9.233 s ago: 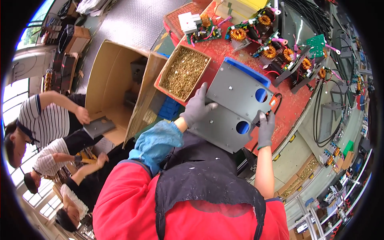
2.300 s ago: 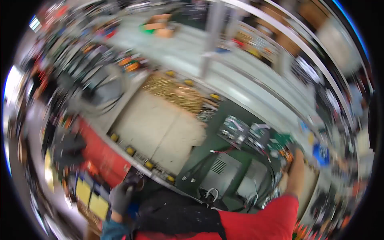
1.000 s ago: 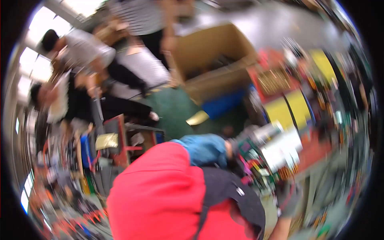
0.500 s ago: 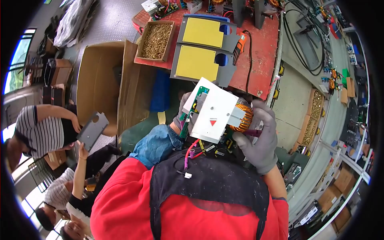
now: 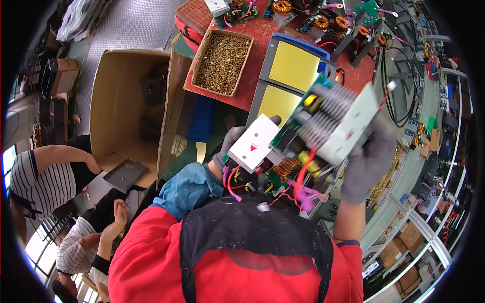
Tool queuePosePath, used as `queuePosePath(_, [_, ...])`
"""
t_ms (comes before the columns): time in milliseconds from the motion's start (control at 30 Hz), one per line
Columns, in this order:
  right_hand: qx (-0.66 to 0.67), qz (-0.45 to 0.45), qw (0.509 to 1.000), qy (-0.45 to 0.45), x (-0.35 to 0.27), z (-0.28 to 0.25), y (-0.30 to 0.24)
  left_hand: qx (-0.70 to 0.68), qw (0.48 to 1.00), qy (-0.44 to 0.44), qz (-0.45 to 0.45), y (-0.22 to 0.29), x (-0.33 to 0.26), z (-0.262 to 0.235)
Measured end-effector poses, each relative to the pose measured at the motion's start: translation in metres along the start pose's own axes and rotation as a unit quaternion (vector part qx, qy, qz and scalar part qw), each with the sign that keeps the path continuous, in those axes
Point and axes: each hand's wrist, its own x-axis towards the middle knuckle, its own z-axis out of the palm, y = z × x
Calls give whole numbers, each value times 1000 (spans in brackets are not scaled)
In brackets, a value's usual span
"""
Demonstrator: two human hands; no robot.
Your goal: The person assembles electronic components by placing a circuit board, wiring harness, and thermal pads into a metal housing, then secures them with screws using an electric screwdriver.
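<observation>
Both hands wear grey gloves and grip one circuit board held up near the chest, clear of the red counter. Left hand closes around the board's lower left end at about 8 o'clock, its fingers behind a white box mounted there. Right hand clamps the far end at 4 o'clock, against a white plate and just beside a finned metal block.

Loose red and pink wires hang from the underside of the board toward the dark apron. They could likely snag on the apron or on a glove if the board turns, and a pull might strain the joints where they attach. A copper coil sits low between the hands, exposed to a knock. The board is tilted, so the heavy finned part may swing it down if either grip loosens.

At 12 o'clock on the counter lie two grey trays with yellow pads, and at 11 o'clock an open box of brass screws. Lowering the board carelessly could clip the screw box and spill it. At 9 o'clock stands an open carton, with other people seated beside it.
</observation>
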Motion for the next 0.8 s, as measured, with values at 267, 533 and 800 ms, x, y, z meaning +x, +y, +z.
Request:
queuePosePath(267, [-17,-2,997,-79,115,29,149,322,851,209,357,12,-54,27])
queuePosePath(533, [-85,-33,978,-186,117,94,187,317,748,183,553,61,-120,20])
queuePosePath(800, [-89,-26,978,-187,118,96,201,409,761,181,470,85,-147,-15])
